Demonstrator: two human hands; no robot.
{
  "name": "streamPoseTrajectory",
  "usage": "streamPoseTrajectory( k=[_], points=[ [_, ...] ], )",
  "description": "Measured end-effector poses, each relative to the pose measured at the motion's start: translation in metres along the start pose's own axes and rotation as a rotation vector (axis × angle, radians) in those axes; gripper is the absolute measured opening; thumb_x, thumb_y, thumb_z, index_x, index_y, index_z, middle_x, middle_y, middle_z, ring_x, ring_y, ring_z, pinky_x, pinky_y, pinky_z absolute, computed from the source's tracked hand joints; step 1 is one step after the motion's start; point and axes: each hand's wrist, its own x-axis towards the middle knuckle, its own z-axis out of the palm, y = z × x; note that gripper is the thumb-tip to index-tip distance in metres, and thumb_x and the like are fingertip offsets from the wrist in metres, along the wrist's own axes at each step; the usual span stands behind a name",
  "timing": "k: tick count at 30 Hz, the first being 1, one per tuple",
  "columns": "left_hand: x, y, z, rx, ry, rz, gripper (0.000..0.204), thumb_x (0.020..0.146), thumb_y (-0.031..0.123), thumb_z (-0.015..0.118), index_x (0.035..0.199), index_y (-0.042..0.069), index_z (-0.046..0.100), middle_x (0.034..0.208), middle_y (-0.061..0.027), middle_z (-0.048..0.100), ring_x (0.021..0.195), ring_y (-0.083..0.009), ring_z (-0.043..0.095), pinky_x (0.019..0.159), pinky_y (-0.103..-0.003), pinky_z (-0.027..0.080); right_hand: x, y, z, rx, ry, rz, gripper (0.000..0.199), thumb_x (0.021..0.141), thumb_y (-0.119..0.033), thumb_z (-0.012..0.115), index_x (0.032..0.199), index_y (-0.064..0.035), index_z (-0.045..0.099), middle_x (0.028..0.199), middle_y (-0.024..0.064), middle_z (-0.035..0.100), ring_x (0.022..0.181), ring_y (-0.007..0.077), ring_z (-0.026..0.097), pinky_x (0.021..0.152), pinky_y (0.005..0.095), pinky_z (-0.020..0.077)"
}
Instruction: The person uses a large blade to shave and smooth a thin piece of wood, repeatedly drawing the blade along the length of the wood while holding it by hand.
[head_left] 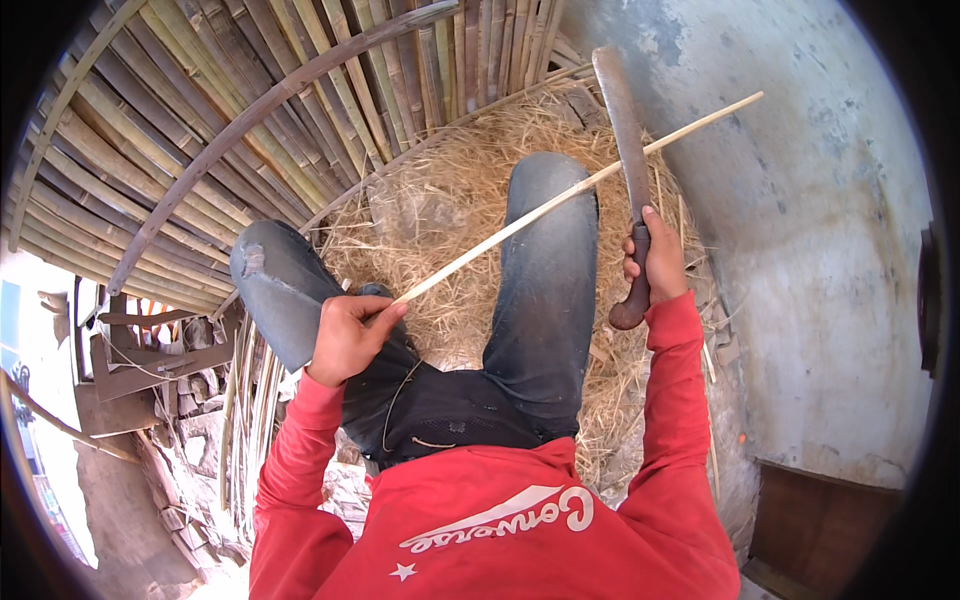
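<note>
My left hand (350, 335) pinches the near end of a long, pale bamboo strip (500, 236). From there the strip slants up to the right over my right knee, and its far end reaches toward the wall. In my right hand (660, 258) is the dark handle of a machete (624, 125), fingers wrapped round it. The long, worn blade points away from me and crosses the strip near its far part; whether the two touch I cannot tell.
A bamboo-slat wall (300, 110) with a curved pole curves round the far left. On the right stands a grey-blue plaster wall (800, 250). Shavings (430, 235) cover the ground between my jeans-clad legs. Several thin strips (250, 430) lie at my left; a brown board (820, 525) is lower right.
</note>
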Motion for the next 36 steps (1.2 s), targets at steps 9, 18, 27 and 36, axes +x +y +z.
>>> streamPoseTrajectory(
  k=[9, 18, 27, 36],
  points=[
    [0.003, 0.008, 0.002, -0.030, -0.041, -0.005, 0.026, 0.098, 0.019, 0.079, 0.095, -0.006, 0.079, 0.059, -0.0001, 0.060, 0.056, -0.0040, 0.053, 0.051, -0.026, 0.043, -0.021, 0.011, 0.017, -0.129, -0.094, 0.045, 0.037, 0.110, -0.041, 0.053, 0.096, -0.0063, 0.059, 0.065, 0.0036, 0.057, 0.040, 0.0110, 0.045, 0.038, 0.0281, 0.0387],
    [0.000, 0.006, 0.000, 0.013, 0.027, 0.049, 0.023, 0.097, 0.017, 0.077, 0.091, -0.005, 0.079, 0.056, -0.0061, 0.060, 0.052, -0.0065, 0.052, 0.050, -0.030, 0.043, -0.009, -0.003, 0.008, -0.114, -0.002, -0.020, 0.040, 0.110, -0.041, 0.050, 0.092, -0.0067, 0.058, 0.066, 0.0049, 0.058, 0.041, 0.0130, 0.047, 0.039, 0.0287, 0.0394],
    [0.016, 0.018, 0.021, -0.016, 0.021, 0.055, 0.024, 0.095, 0.020, 0.079, 0.093, -0.003, 0.079, 0.055, -0.0107, 0.056, 0.049, -0.0103, 0.051, 0.050, -0.032, 0.043, -0.043, 0.010, 0.038, -0.362, -0.216, 0.012, 0.040, 0.111, -0.038, 0.052, 0.091, -0.0044, 0.061, 0.060, 0.0046, 0.056, 0.040, 0.0122, 0.048, 0.039, 0.0277, 0.0377],
    [0.000, 0.014, 0.018, 0.078, 0.128, 0.166, 0.015, 0.093, 0.011, 0.080, 0.093, -0.005, 0.079, 0.058, -0.0076, 0.062, 0.052, -0.0068, 0.053, 0.050, -0.028, 0.042, -0.026, 0.015, 0.007, -0.075, 0.026, -0.063, 0.036, 0.111, -0.038, 0.054, 0.093, -0.0072, 0.058, 0.062, 0.0045, 0.058, 0.041, 0.0123, 0.049, 0.038, 0.0265, 0.0396]
  ],
)
